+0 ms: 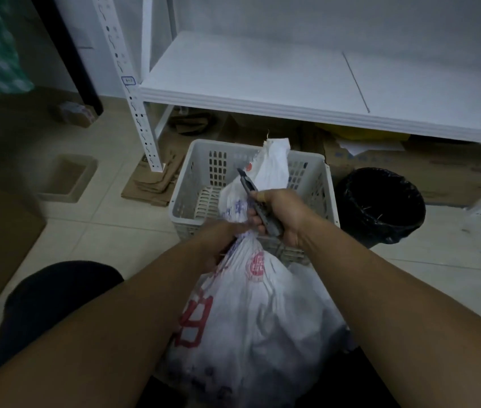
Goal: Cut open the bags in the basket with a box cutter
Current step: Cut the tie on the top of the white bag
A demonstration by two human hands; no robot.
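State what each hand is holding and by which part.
The left hand grips the white bag at its gathered neck. The right hand holds the box cutter by its handle, blade end pointing up and away.

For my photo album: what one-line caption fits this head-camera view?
Left hand grips the neck of a white bag while the right hand holds a box cutter over the basket.

Woven plastic bag (263, 304), perforated plastic basket (201, 160)
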